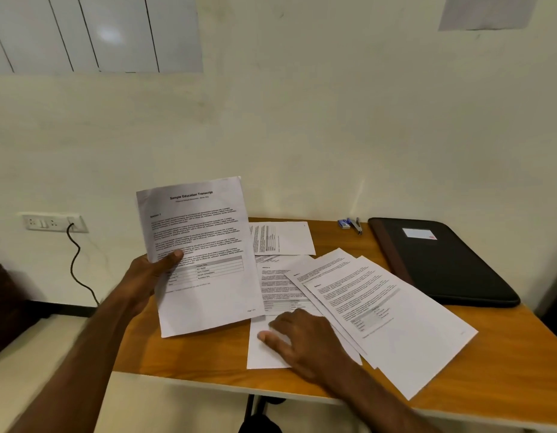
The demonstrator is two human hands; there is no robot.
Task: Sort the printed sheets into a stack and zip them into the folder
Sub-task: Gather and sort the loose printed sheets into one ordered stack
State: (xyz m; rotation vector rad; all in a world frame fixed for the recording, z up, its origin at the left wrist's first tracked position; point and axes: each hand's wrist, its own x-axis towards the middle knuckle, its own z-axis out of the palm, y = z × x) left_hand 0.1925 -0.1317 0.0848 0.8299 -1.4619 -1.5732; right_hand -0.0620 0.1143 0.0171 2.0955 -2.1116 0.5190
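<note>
My left hand [152, 273] holds up a printed sheet [202, 254] headed "Sample Education Transcript", thumb on its face, above the table's left end. My right hand [299, 339] rests flat, fingers spread, on a printed sheet [264, 354] lying near the table's front edge. To its right, several more printed sheets [380, 307] are fanned out and overlap one another. One further sheet [286, 237] lies turned sideways at the back. The black zip folder [445, 264] with a brown spine lies shut at the right end of the table.
The wooden table [505, 370] stands against a cream wall. A small stapler [356, 225] and a blue box [344, 223] lie at the back, next to the folder. A wall socket [52, 221] with a black cable is on the left.
</note>
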